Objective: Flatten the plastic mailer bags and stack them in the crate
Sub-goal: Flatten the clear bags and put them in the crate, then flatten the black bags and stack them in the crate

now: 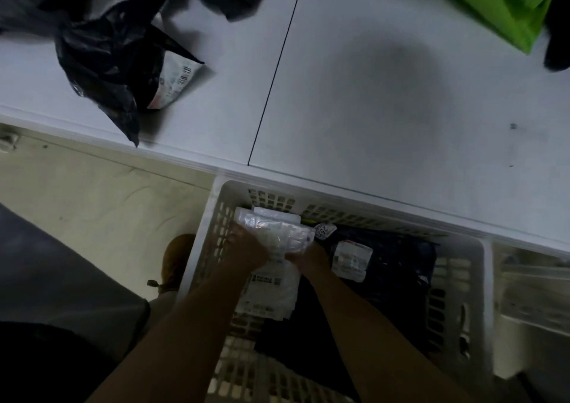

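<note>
While dark mailers (385, 267) already lie in the white crate (481, 279) at lower centre, a crumpled black bag (105, 63) at upper left and a green bag (499, 4) at upper right wait on the worktop (370, 94), so the job looks partly done. Both the left hand (246, 245) and right hand (305, 256) grip a clear mailer (274, 233), fingers curled on it, over the crate's left side.

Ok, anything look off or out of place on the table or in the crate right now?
Mostly no. One crumpled black mailer on the table hangs a corner past the table's front edge. In the crate, both hands, left hand and right hand, hold a clear mailer over flat black bags.
</note>
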`<action>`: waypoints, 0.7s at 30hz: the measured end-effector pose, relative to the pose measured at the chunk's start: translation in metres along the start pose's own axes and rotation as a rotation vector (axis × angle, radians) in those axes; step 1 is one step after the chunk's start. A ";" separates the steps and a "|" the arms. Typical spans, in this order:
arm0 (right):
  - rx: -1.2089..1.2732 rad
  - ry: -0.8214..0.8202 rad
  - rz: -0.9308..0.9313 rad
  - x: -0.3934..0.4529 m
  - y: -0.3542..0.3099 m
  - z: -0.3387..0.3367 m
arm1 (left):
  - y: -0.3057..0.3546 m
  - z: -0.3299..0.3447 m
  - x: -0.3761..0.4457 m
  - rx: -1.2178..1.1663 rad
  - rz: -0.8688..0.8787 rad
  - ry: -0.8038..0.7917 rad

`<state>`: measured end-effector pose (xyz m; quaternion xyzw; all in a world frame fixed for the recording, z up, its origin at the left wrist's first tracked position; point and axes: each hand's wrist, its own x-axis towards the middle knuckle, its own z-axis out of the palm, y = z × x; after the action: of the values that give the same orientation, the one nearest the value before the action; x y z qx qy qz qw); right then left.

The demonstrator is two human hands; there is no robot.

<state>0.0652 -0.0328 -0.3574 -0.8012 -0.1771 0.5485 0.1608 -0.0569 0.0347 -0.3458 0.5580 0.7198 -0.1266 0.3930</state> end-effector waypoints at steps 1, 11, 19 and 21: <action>0.025 -0.013 0.018 0.000 -0.003 -0.001 | 0.001 0.001 0.001 -0.012 0.005 -0.004; -0.295 -0.039 -0.003 -0.016 -0.016 -0.022 | 0.014 -0.014 -0.013 0.234 0.097 -0.079; -0.729 0.105 -0.382 -0.074 -0.046 -0.043 | 0.031 -0.063 -0.060 0.363 0.353 -0.107; -0.792 0.125 -0.454 -0.091 -0.059 -0.048 | 0.042 -0.077 -0.079 0.467 0.385 -0.114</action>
<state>0.0734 -0.0251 -0.2393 -0.7734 -0.5341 0.3401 -0.0316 -0.0464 0.0412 -0.2287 0.7513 0.5290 -0.2429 0.3109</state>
